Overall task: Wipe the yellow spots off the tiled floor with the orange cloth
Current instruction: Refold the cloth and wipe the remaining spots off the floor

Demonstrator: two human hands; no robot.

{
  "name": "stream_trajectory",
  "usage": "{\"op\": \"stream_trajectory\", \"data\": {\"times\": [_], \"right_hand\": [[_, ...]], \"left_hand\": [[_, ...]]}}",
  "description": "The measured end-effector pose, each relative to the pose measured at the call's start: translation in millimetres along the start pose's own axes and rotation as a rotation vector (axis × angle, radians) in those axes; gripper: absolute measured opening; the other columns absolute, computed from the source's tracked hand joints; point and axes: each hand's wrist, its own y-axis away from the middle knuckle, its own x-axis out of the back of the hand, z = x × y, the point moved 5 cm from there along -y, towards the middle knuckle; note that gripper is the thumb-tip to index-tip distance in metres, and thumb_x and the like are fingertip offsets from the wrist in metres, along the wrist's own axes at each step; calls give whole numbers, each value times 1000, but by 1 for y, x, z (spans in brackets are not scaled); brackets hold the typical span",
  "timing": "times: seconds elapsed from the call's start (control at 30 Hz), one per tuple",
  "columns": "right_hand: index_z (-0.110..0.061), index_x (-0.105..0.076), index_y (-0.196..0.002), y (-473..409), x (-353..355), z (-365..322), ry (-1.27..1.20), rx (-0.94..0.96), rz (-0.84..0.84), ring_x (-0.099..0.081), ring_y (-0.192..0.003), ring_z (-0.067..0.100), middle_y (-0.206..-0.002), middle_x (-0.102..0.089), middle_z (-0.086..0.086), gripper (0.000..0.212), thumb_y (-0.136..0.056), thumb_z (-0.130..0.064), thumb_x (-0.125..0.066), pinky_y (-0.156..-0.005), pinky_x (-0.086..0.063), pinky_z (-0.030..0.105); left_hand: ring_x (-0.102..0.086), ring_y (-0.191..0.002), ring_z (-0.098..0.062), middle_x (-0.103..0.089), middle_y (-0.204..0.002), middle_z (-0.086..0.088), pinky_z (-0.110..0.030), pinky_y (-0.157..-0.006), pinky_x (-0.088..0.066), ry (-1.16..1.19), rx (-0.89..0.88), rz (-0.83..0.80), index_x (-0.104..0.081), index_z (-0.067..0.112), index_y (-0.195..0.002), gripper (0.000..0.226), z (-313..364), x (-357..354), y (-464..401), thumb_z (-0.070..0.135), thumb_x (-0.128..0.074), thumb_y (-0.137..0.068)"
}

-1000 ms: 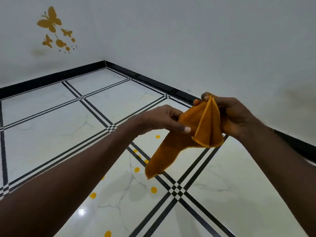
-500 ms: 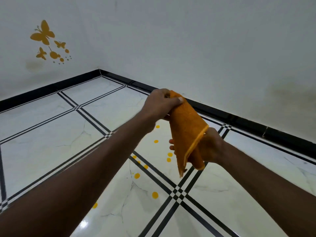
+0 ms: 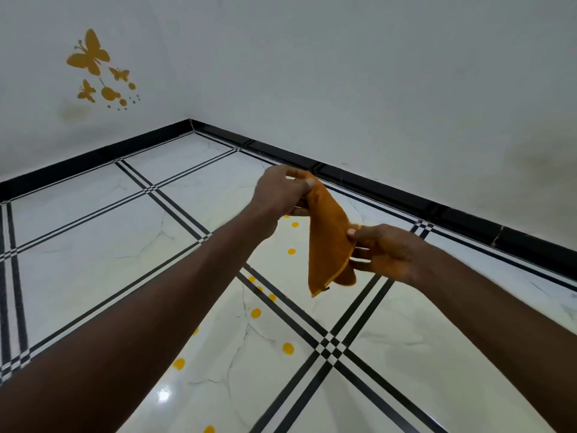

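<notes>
Orange cloth (image 3: 327,239) hangs mid-frame above the yellow spots (image 3: 288,348), left hand (image 3: 281,192) pinching its top corner, right hand (image 3: 384,254) pinching the edge. Looks soft, light, floppy, so I'd bunch it into a pad.

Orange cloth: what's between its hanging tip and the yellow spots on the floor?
Nothing. In the head view the orange cloth, held by the left hand and right hand, hangs in open air above the yellow spots.

Soft, even indoor light, fairly bright. A small white glare spot sits on the glossy tiled floor (image 3: 93,245), below the forearms. Wide-angle bending curves the baseboard (image 3: 406,201) near the edges; focus is slightly soft.
</notes>
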Motion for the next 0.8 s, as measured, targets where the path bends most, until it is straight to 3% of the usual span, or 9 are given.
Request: {"op": "stream_trajectory", "data": {"times": [0.07,0.13,0.27,0.33,0.4,0.47,0.6,0.7,0.8], "right_hand": [[-6,-56,-132,-1,10,-12,58,93,120,-66,-108,32,-124,-66,18,36,-97,-4,-62,-82,-56,43],[-8,-60,-129,0,17,-27,160,179,231,-66,-108,31,-125,-65,16,30,-99,-7,-61,-83,-57,43],[-16,-60,-125,7,19,-50,390,308,341,-59,-119,35,-129,-59,12,21,-105,-18,-55,-88,-55,48],[-18,-56,-123,11,17,-60,554,375,380,-56,-118,33,-126,-57,10,18,-108,-21,-48,-87,-54,47],[-17,-50,-136,10,19,-65,673,389,393,-55,-121,35,-138,-53,13,29,-108,-24,-48,-78,-53,42],[-17,-37,-152,8,23,-64,687,348,346,-56,-123,37,-151,-45,15,51,-105,-24,-56,-67,-52,33],[-18,-23,-160,9,25,-63,628,271,161,-62,-98,24,-153,-41,19,87,-91,-10,-75,-62,-53,26],[-23,-36,-154,12,19,-60,726,201,4,-59,-114,31,-151,-45,20,84,-85,-1,-78,-68,-55,28],[-24,-50,-141,15,12,-54,908,177,-83,-63,-113,31,-131,-59,16,69,-84,2,-77,-73,-56,29]], "left_hand": [[-73,-70,-19,-72,-87,-13,-31,-60,-62,-211,-168,138,-54,13,-128,37,-3,6,-3,18,-66,-94],[-73,-71,-19,-73,-81,-11,-33,-67,-63,-343,-279,134,-50,15,-131,39,-9,4,-2,21,-64,-95],[-70,-94,-25,-66,-110,-13,-37,-74,-63,-88,-31,-166,-60,16,-124,25,-25,-7,-4,23,-56,-100],[-67,-103,-28,-63,-117,-10,-38,-82,-61,-12,78,-342,-60,17,-129,31,-31,-12,-5,28,-55,-101],[-66,-110,-28,-63,-121,-9,-39,-90,-58,50,139,-470,-56,20,-134,41,-35,-14,-6,25,-64,-94],[-65,-112,-27,-65,-123,-11,-37,-91,-58,65,174,-528,-55,19,-136,52,-36,-13,-7,13,-72,-87],[-64,-112,-27,-62,-126,-15,-31,-83,-61,-43,198,-463,-60,9,-131,54,-33,-5,-8,0,-75,-80],[-63,-114,-29,-60,-129,-15,-33,-85,-61,-85,166,-410,-64,6,-126,49,-31,-3,-9,0,-77,-78],[-65,-111,-25,-65,-124,-10,-31,-85,-60,-133,86,-385,-68,6,-121,44,-29,-2,-6,3,-79,-79]]}}
